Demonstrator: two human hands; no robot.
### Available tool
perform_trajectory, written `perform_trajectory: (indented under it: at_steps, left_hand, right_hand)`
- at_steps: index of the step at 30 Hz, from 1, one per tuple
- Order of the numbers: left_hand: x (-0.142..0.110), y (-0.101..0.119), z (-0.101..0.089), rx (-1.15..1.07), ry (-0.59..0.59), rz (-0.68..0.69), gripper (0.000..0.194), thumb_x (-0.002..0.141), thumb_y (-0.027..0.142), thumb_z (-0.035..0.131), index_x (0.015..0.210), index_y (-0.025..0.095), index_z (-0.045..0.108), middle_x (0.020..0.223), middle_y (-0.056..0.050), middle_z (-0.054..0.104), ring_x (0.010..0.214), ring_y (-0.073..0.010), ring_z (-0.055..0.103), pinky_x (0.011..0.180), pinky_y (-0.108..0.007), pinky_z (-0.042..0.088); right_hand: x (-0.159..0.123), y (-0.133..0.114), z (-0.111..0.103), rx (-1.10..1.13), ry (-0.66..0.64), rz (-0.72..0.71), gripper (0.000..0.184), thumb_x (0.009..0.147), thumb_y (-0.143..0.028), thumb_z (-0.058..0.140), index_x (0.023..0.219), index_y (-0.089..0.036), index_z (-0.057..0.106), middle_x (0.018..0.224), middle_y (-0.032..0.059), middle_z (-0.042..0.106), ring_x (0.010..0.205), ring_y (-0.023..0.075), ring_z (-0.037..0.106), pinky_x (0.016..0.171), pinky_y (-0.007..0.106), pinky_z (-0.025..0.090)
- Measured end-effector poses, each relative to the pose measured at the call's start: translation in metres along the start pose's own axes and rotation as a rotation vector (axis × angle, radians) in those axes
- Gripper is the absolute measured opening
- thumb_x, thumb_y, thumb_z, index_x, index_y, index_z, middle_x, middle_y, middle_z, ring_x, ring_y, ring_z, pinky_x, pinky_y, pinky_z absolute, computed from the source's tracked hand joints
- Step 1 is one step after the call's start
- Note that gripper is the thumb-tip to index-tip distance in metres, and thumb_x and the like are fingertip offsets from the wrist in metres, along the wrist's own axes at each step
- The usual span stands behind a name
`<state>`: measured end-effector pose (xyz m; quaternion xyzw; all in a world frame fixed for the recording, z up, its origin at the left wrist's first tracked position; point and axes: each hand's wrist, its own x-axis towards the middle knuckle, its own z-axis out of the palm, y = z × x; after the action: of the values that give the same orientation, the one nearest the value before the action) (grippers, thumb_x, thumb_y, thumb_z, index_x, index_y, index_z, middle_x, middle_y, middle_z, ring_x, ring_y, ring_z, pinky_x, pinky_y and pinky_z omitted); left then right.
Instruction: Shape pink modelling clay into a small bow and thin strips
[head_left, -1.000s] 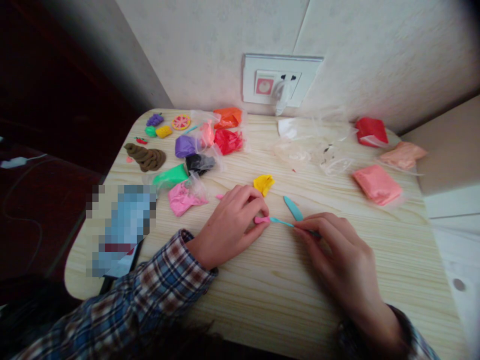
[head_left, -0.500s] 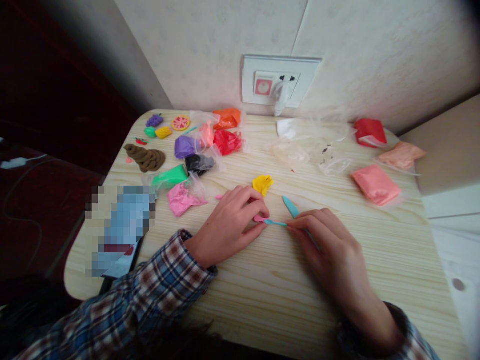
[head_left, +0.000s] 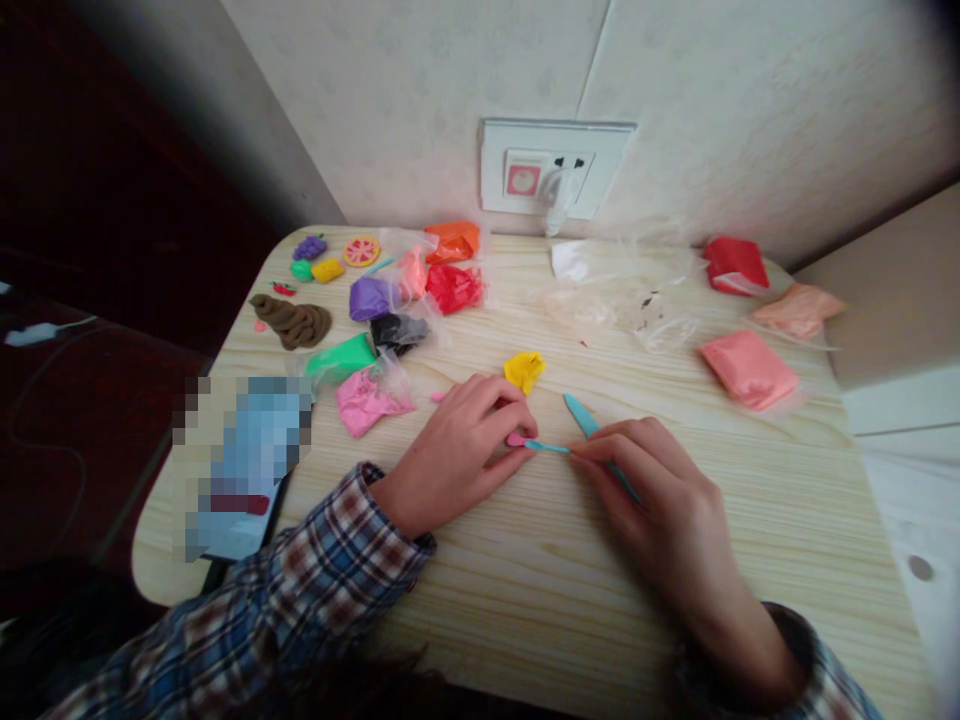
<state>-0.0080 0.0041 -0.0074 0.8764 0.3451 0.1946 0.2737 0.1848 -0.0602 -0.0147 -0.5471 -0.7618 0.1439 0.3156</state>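
My left hand is closed, with a small pink piece of clay between thumb and fingertips. My right hand pinches a thin light-blue modelling tool, whose tip touches the pink clay. A wider blue clay knife runs under the right hand's fingers; whether it is gripped or lies on the table I cannot tell. Just beyond my left hand sits a crumpled yellow piece. A small pink bit lies beside the left knuckles, partly hidden.
Bags of coloured clay, among them a pink bag and a green bag, cover the left. A brown coil and small clay fruits stand behind. A phone lies near my left sleeve. Clear plastic wrappers and a salmon-coloured packet lie right.
Both hands stay almost in place, the blue tip still against the pink clay. The view has tilted slightly, so the wall socket sits a little lower.
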Motion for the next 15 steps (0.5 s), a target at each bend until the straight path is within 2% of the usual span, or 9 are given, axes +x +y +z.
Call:
perform_trajectory:
  at_steps: [7,11,15]
  left_hand:
    - [-0.0007,-0.0034,-0.0006,-0.029,0.01,0.003,0.011,0.084,0.024,0.064,0.089,0.017,0.059,0.098,-0.005,0.058,0.097,-0.0196,0.051,0.086,-0.034,0.042]
    - [-0.0009,-0.0027,-0.0025,-0.024,0.035,0.013,0.006,0.086,0.023,0.06,0.087,0.017,0.06,0.094,-0.005,0.06,0.094,-0.019,0.054,0.083,-0.033,0.044]
    - [-0.001,-0.0007,-0.0039,-0.021,0.057,0.035,0.01,0.088,0.025,0.058,0.087,0.017,0.063,0.094,-0.006,0.062,0.094,-0.0192,0.056,0.083,-0.033,0.045]
  right_hand:
    - [0.0003,-0.0013,-0.0006,0.034,0.015,0.021,0.008,0.088,-0.014,0.053,0.083,-0.02,0.055,0.078,0.0015,0.058,0.076,0.0141,0.053,0.066,0.027,0.044]
    - [-0.0012,-0.0024,-0.0052,0.05,0.093,0.06,0.005,0.087,-0.017,0.053,0.087,-0.021,0.056,0.081,0.0021,0.06,0.079,0.0156,0.055,0.067,0.028,0.045]
    - [-0.0034,-0.001,-0.008,0.037,0.151,0.114,0.004,0.087,-0.019,0.054,0.089,-0.022,0.056,0.083,0.0028,0.06,0.079,0.0166,0.056,0.064,0.03,0.045]
